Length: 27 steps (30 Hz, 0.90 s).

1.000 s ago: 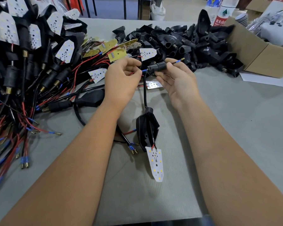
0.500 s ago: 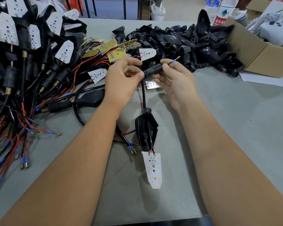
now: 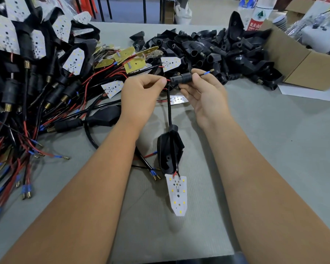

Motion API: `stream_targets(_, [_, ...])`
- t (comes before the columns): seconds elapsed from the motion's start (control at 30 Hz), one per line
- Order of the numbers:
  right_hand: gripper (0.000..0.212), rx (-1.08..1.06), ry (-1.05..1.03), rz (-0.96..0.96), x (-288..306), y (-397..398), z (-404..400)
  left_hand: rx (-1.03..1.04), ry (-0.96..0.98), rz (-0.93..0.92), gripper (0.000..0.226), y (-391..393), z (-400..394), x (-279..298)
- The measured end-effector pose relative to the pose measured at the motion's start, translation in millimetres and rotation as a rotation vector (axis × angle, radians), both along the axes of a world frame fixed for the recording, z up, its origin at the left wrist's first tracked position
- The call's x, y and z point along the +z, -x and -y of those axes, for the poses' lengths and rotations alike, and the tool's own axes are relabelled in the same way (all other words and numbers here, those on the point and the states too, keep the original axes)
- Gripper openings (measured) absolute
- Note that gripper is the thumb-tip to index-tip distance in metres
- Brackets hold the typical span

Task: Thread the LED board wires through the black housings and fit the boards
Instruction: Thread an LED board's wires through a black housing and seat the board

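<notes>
Table (image 3: pixel 274 149): grey-green.
Housing (image 3: pixel 169 151), centre: black.
Board (image 3: pixel 176 195), 6 o'clock of housing: white, yellow LED dots, dark holes.
Sleeve (image 3: pixel 180 78), 12 o'clock: black; red wire (image 3: pixel 168 80) at its left end, blue-tipped lead (image 3: pixel 206 72) at right.
Housing pile (image 3: pixel 208 48), 1 o'clock: black.
Loose boards (image 3: pixel 134 64), 11 o'clock: yellow.
Box (image 3: pixel 301 65), 2 o'clock: brown.
Wire heap (image 3: pixel 27 130), 9 o'clock: red, black, blue ends.

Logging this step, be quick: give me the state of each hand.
Left hand: closed, pinching the thin red wire.
Right hand: closed, gripping the small black cylindrical plastic sleeve.
</notes>
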State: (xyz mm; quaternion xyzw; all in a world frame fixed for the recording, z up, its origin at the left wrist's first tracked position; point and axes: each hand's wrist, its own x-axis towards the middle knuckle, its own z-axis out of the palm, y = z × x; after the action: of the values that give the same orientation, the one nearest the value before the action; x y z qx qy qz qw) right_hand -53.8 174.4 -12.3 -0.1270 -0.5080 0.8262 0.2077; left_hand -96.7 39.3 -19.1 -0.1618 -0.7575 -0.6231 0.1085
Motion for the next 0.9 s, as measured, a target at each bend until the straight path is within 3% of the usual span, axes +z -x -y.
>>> stream_targets(0.17, [0.012, 0.028, -0.031, 0.001, -0.2, -1.4, 0.6, -0.036, 0.021, 0.014, 0.010, -0.8, -0.5, -1.1])
stream_targets(0.33, [0.010, 0.013, 0.017, 0.013, 0.3, 0.3, 0.3, 0.002, -0.100, 0.076, 0.004, 3.1, 2.1, -1.1])
stream_targets(0.43, [0.004, 0.060, 0.023, -0.003, 1.5, -0.3, 0.9, 0.029, -0.090, 0.060, 0.014, 5.3, 3.1, -2.0])
stream_targets(0.57, [0.022, 0.071, -0.035, -0.017, 0.4, -1.1, 4.9, 0.049, -0.089, 0.052, 0.013, 5.7, 3.5, -1.5])
stream_targets(0.9, [0.020, 0.041, -0.022, -0.005, -1.5, -0.2, 3.8, -0.058, 0.009, 0.015, 0.013, 0.7, 0.5, -0.9])
